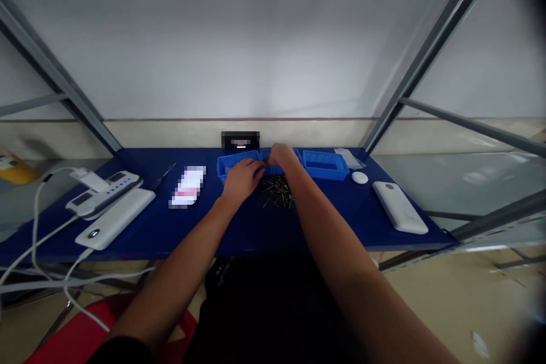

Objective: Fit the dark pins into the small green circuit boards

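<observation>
My left hand (244,176) rests at the front rim of the left blue bin (232,158), its fingers curled and pointing right. My right hand (281,153) bends down at the wrist over the middle blue bin (294,153), fingers drawn together close to my left fingertips. Whatever lies between the fingers of either hand is too small or hidden to make out. Just in front of the bins, a loose pile of thin metal pieces like screws or pins (277,192) is spread on the blue table (256,233), partly behind my right forearm.
To the right stand another blue bin (325,165), a round white case (359,177) and a white power bank (399,207). On the left lie a blurred phone (188,186), a thin pointed tool (164,175), another power bank (115,219) and a power strip (104,194) with cables.
</observation>
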`<state>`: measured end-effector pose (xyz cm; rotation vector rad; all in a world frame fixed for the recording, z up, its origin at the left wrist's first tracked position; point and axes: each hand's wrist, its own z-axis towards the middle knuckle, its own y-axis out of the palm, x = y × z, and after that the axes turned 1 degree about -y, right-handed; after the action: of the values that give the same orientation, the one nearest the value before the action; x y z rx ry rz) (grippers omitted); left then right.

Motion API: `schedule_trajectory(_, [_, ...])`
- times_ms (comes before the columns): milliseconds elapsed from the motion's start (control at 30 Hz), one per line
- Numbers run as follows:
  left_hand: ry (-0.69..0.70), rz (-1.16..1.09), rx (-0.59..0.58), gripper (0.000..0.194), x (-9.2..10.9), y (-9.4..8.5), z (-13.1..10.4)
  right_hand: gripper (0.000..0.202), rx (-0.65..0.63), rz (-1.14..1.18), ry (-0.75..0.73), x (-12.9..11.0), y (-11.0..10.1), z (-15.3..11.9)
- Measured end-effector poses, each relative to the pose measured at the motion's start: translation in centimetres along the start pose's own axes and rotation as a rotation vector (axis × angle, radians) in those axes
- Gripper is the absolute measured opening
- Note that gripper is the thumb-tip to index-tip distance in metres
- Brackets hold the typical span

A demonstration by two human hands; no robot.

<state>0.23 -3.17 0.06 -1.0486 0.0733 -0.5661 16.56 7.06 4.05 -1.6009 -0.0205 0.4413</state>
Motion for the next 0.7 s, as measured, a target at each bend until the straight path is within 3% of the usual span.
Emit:
schedule_trajectory(133, [-0.005, 0.025, -0.001, 0.024, 0.0, 0.0, 0.0, 0.049, -0.015, -0.045, 0.078, -0.2, -0.1, -0.3])
schedule_trajectory(367, [0.007, 0.0, 0.022, 0.023, 0.1, 0.0, -0.1, 0.051, -0.051, 0.002, 0.023, 0.3, -2.4, -1.4])
schedule_trajectory(567, [-0.007, -0.015, 0.028, 0.025, 0.2, 0.2, -0.2, 0.064, 0.008, 0.363, 0.007, 2.8, -5.9, -3.0])
schedule_trajectory(700, [-0.015, -0.011, 0.029, 0.025, 0.2, 0.2, -0.2, 0.056, 0.062, 0.516, -0.066, 5.1, -9.0, -6.2])
